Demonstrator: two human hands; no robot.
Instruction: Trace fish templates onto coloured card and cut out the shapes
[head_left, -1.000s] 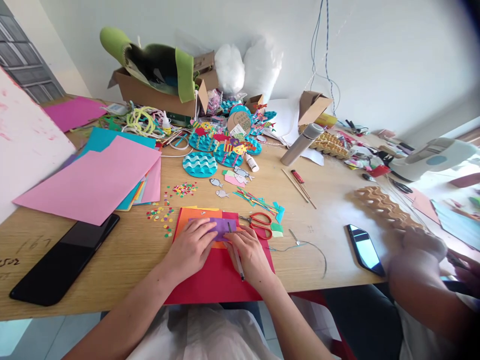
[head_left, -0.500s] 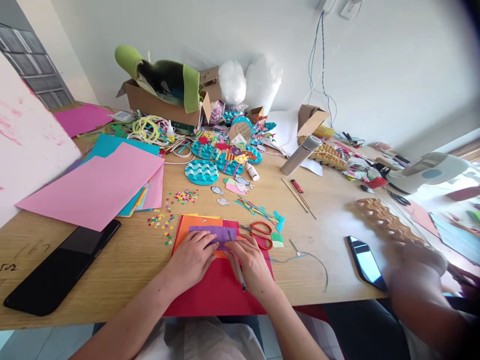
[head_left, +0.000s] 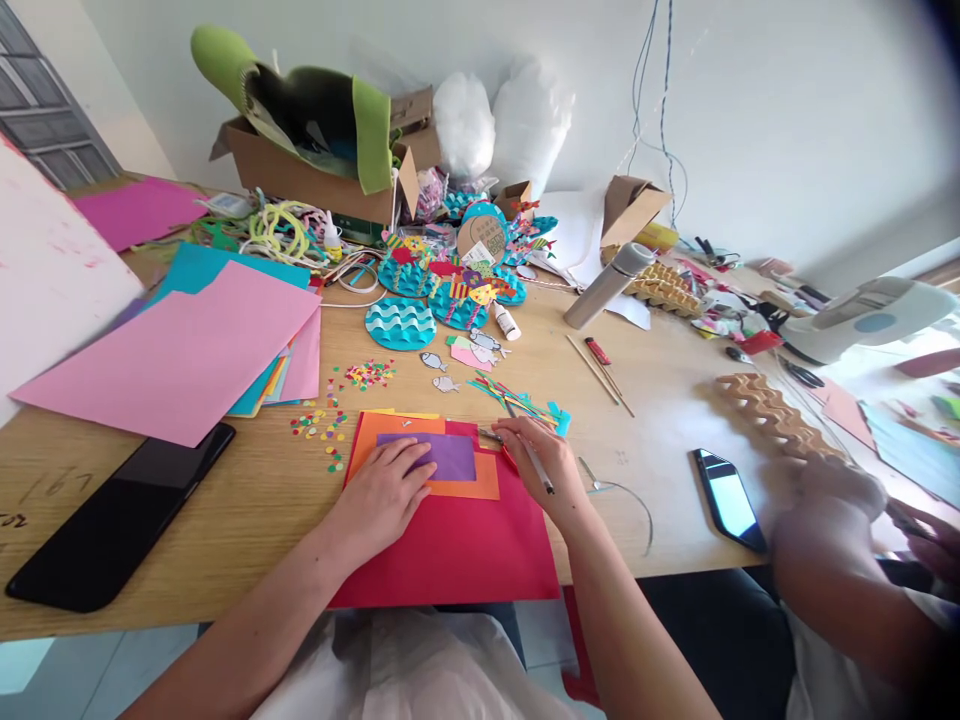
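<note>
Item: purple paper [head_left: 448, 456], lying flat on an orange sheet [head_left: 459, 472] atop red card [head_left: 457, 545], near table edge. Left hand [head_left: 382, 497]: open, palm down, fingertips pressing the purple piece's left side, as before. Right hand [head_left: 541, 463]: has left the purple piece and moved right, now over the scissors [head_left: 496, 437], fingers closed around a pen [head_left: 534, 461]. Purple piece now fully uncovered; scissors appear next in use.
</note>
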